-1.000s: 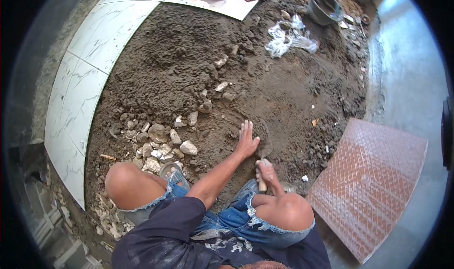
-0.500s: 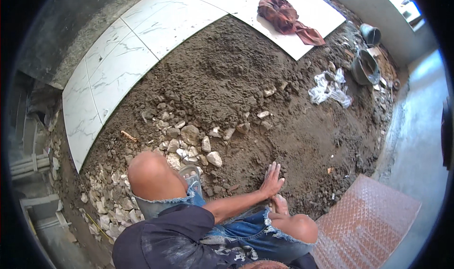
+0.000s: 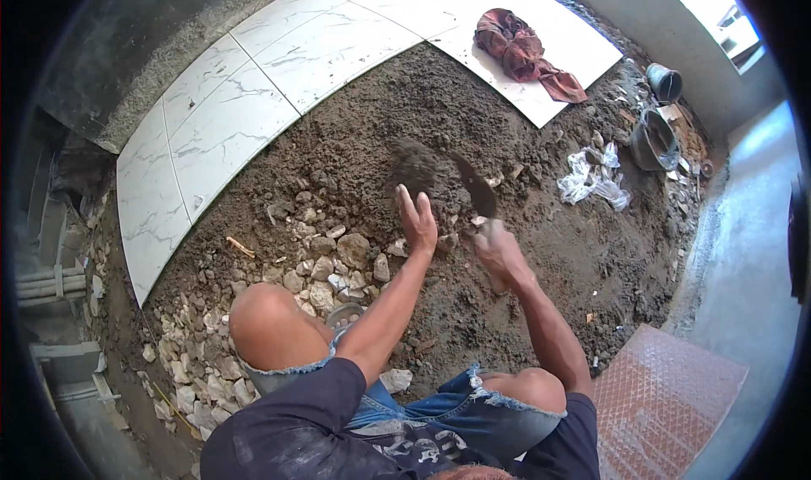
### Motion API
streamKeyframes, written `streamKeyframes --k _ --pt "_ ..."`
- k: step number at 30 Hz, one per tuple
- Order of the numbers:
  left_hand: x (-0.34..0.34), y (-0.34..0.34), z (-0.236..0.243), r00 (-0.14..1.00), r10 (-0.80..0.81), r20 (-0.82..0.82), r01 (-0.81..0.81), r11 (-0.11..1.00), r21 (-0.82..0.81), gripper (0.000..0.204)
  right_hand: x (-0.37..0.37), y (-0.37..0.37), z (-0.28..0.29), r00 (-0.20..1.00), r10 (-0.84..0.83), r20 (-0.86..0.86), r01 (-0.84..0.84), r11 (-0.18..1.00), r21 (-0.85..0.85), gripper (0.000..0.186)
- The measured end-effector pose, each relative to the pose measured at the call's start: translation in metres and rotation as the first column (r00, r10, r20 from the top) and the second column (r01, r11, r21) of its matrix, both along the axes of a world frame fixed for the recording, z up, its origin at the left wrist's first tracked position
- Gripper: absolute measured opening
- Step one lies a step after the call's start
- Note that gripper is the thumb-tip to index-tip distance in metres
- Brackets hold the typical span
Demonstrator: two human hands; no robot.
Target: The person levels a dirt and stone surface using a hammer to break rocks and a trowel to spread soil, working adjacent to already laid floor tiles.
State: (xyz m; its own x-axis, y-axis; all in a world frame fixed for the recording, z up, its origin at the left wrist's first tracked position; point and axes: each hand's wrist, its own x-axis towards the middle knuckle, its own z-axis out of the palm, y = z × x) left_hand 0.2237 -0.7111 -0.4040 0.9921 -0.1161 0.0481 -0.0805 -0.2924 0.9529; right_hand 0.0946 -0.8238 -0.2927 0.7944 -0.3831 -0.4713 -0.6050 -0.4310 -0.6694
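Observation:
My right hand (image 3: 500,252) is closed around the handle of a trowel, whose dark blade (image 3: 476,186) reaches forward over the mound of damp sandy soil (image 3: 363,142). To its left, my left hand (image 3: 418,224) is open with its fingers stretched out at the near side of the mound. Just beyond those fingertips a dark patch of soil (image 3: 414,166) is blurred by motion. Broken stones (image 3: 353,250) lie close to my left forearm, between the mound and my foot.
White marbled tiles (image 3: 220,134) border the soil at the far left and back, with a reddish cloth (image 3: 515,48) on one. White plastic bags (image 3: 591,176) and two buckets (image 3: 654,141) (image 3: 665,83) lie at the right. A brown patterned tile (image 3: 667,395) sits near my right knee.
My left hand has moved from the soil near my right foot forward to the mound. My right hand has come into view with the trowel. The view has shifted slightly.

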Motion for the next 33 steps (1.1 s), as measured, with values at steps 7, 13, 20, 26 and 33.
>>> streamKeyframes --k 7,13,20,26,33 --pt "-0.128 -0.004 -0.057 0.888 -0.412 -0.203 0.43 0.901 0.052 0.061 -0.164 -0.088 -0.108 0.951 -0.283 0.126 0.308 0.817 -0.487 0.026" --pt "-0.174 0.0 -0.086 0.75 -0.655 -0.087 0.656 0.722 0.217 0.064 -0.252 -0.021 -0.168 0.991 -0.124 0.046 0.132 0.891 -0.434 0.024" --pt "-0.19 0.011 -0.108 0.649 -0.736 -0.194 0.739 0.547 0.393 0.064 -0.283 -0.004 -0.158 0.898 -0.431 0.085 0.432 0.829 -0.355 0.025" --pt "-0.194 0.012 -0.116 0.534 -0.842 -0.068 0.789 0.469 0.396 0.061 -0.306 0.028 -0.165 0.96 -0.269 -0.073 0.236 0.923 -0.304 0.025" --pt "-0.188 0.021 -0.106 0.532 -0.844 -0.072 0.734 0.417 0.536 0.06 -0.289 0.037 -0.129 0.611 -0.71 -0.35 0.767 0.422 0.483 0.029"
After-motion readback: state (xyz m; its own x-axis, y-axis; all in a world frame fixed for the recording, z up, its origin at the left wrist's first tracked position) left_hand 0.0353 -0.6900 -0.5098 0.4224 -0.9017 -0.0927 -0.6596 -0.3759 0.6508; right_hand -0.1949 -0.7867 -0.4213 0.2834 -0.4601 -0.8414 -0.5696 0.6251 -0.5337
